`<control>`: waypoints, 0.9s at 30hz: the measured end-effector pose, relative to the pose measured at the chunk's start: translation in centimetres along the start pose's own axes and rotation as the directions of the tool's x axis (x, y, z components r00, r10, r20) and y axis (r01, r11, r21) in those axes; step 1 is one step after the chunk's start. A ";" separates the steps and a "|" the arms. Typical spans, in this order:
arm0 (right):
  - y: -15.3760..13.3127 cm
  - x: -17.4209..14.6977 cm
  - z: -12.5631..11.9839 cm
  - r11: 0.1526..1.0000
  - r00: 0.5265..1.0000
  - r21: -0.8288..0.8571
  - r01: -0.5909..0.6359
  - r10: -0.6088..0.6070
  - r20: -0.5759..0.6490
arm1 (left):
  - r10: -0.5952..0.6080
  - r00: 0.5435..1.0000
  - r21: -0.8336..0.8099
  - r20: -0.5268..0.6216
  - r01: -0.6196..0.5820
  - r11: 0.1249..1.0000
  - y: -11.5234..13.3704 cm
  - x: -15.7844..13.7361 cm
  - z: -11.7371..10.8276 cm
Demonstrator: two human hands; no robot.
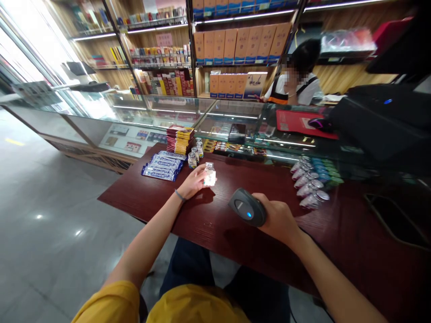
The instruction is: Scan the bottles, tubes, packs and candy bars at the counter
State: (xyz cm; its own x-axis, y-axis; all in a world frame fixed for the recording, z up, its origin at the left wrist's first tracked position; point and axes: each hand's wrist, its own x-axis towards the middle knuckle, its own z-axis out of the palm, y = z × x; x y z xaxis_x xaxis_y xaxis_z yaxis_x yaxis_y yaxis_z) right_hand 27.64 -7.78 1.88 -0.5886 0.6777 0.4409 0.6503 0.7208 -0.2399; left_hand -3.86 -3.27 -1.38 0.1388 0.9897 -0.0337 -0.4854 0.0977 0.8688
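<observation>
**Scanner in right hand, bottle in left hand**

Clock centred on the held bottle, 12 = away from the wearer.

Nearest: the wearer's yellow shirt and dark trousers, at 6. Right hand wrapped round the scanner's handle, finger detail hidden; scanner head sits at 4, blue light lit on top, clear of the bottle. Left hand grasps the bottle by its side, upright, silver cap up; its label is glaring white, text unreadable. Hand and bottle are over the dark red worktop.

Also on the worktop: blue-white sachets in an overlapping row at 9. Red-yellow packs stacked between 10 and 11. Three capped bottles standing in a line, just right of the stack. At 3, well apart: a row of silver-capped bottles lying down, blue packs and green packs beside them. Dark phone further out, a bit past 3.

Beyond: glass case, with a red mat and mouse at 2. Co-worker behind it, between 1 and 2. Farthest, boxes on lit shelves, 12 to 1.
</observation>
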 end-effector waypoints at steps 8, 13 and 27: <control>0.5 -0.2 0.1 0.998 0.997 0.027 -0.064 0.065 -0.049 | -0.140 0.990 -0.231 0.034 0.144 0.962 0.8 -0.2 -0.7; 1.5 -0.5 -0.6 0.986 0.977 0.076 -0.152 0.161 -0.139 | -0.073 0.997 -0.213 0.009 0.073 0.974 0.8 0.1 -0.3; 8.0 -3.1 -7.5 0.851 0.630 0.443 -0.280 0.512 -0.584 | 0.067 0.997 0.188 -0.034 -0.060 0.980 -2.8 3.5 3.6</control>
State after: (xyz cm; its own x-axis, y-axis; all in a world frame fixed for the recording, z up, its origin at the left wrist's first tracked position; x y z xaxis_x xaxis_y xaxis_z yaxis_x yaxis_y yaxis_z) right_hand 38.22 -5.21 5.07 0.2424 0.7109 0.6601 0.5056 0.4882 -0.7114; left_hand 1.10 -0.50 -2.17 0.0760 0.9971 0.0079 -0.3216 0.0170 0.9467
